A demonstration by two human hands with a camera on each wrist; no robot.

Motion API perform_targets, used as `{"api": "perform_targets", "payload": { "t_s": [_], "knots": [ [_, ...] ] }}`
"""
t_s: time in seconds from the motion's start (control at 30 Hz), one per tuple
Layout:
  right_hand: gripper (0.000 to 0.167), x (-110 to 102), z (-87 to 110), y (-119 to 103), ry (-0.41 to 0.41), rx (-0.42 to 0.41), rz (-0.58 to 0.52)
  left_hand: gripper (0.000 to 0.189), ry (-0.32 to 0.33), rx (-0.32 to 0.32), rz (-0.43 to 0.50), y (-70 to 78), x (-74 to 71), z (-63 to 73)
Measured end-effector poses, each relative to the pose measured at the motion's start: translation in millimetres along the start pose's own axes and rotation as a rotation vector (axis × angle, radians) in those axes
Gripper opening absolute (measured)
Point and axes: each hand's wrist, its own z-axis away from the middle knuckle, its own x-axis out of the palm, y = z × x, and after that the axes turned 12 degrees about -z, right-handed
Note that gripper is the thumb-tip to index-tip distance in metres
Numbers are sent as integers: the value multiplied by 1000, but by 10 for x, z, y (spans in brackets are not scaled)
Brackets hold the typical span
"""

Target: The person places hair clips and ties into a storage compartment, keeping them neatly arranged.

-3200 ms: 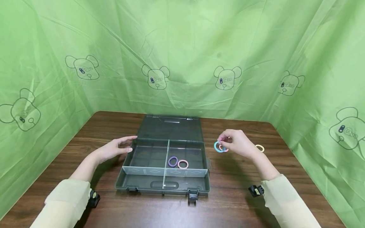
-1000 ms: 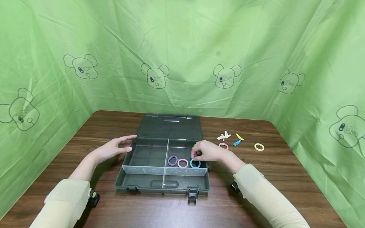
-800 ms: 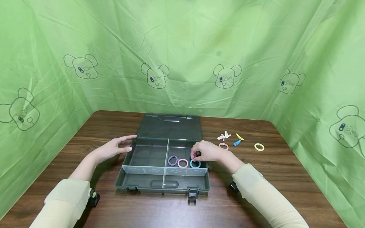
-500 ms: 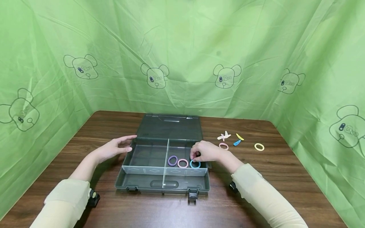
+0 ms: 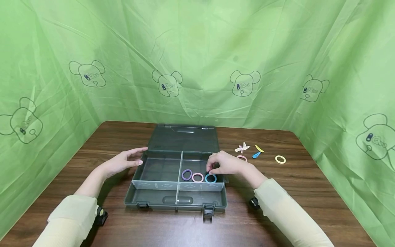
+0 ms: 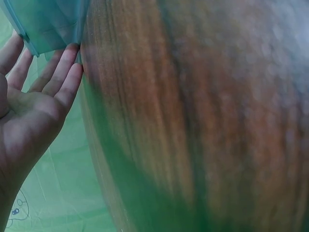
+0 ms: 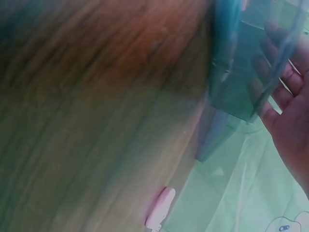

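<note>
A grey translucent divided box (image 5: 176,202) lies open in the head view. My left hand (image 5: 121,162) rests its fingertips on the box's left wall, thumb apart from the fingers; the left wrist view shows those fingers (image 6: 63,72) straight against the box's side. My right hand (image 5: 223,163) reaches into the back right compartment and pinches the upper edge of a blue hair tie (image 5: 211,181). Left of it lie a pink hair tie (image 5: 198,181) and a purple hair tie (image 5: 182,175). Through the clear wall, the right wrist view shows my right hand (image 7: 289,96), but no hair tie in it.
On the table right of the box lie another pink hair tie (image 5: 242,156), a yellow hair tie (image 5: 276,160), pale clips (image 5: 245,147), a yellow clip (image 5: 259,148) and a blue clip (image 5: 256,155). The lid (image 5: 185,139) lies back behind the box. Green cloth (image 5: 203,41) surrounds the table.
My right hand has brought the blue hair tie leftward from the table into the back right compartment. Over the last second it stays there, lifting very slightly. My left hand has kept its place.
</note>
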Motion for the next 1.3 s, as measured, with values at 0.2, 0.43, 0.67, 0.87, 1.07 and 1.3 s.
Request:
{"api": "perform_targets", "payload": {
  "t_s": [0.2,0.43,0.67,0.87,1.07,1.3],
  "knots": [
    [5,-82,82,-89,30,30,0,59,-6,1,19,-12,7,2],
    [3,-202,241,-144,85,-16,20,59,-8,-3,27,-9,13,-2],
    [5,-385,458,-174,191,-21,40,58,-9,-17,11,8,10,7],
    [9,-514,678,-174,288,-47,70,59,-4,-15,-11,37,-3,4],
    [17,-591,868,-203,344,-18,40,59,5,0,-11,34,-13,7],
    [19,-693,1089,-170,407,76,73,59,3,6,-3,0,-4,4]
  ]
}}
